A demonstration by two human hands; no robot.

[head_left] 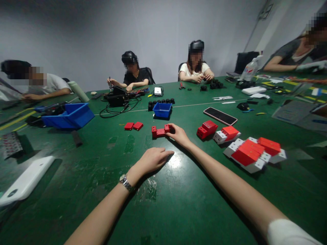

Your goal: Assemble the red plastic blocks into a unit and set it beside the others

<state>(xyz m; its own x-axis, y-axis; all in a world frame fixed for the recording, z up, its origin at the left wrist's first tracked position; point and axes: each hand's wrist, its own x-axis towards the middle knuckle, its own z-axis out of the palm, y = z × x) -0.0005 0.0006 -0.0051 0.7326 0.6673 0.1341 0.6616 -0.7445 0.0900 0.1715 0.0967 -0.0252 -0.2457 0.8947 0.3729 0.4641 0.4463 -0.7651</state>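
My right hand [178,134] grips the right end of a red U-shaped plastic base [160,132], thumb and fingers closed on its raised block. The base stands on the green table, with small holes in its end blocks. Closer to me, my left hand [150,160] lies low over the table, fingers stretched to the right and holding nothing visible. Two small red plastic modules [133,126] lie left of the base. To the right sit a red block-shaped device [206,129] and several red-and-white ones [247,152], the nearest standing side by side.
Beyond the base is a small blue bin [162,110] with black parts behind it. A phone [220,115] lies to the right; a larger blue bin [68,115] and a white device [27,180] are left. Several people sit around the table [102,204], two of them opposite.
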